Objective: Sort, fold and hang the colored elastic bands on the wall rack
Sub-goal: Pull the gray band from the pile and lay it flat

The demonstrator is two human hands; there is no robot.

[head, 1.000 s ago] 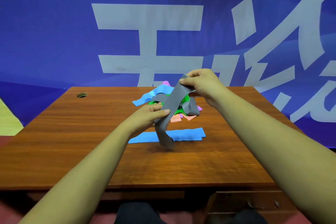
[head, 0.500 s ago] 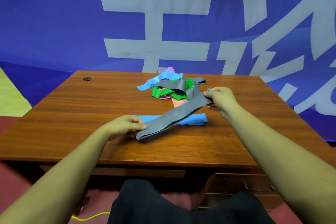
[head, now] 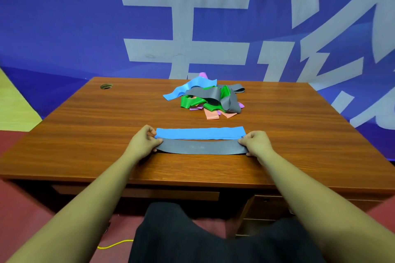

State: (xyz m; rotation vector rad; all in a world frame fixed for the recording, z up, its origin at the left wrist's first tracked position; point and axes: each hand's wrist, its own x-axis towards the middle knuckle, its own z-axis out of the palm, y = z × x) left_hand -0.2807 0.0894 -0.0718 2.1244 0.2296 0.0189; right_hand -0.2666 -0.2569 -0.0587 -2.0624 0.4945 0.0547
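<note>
Grey band (head: pixel 201 147), both ends apparently pinched.

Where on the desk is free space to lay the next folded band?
Bare wood lies left of the left hand, out to the cable hole, right of the right hand, and along the near edge before the grey band. It is crowded between the flat blue band and the tangled pile.

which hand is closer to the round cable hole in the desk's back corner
Left. The left hand pinches the grey band's end on the cable hole's side; the right hand holds the band's opposite end.
</note>
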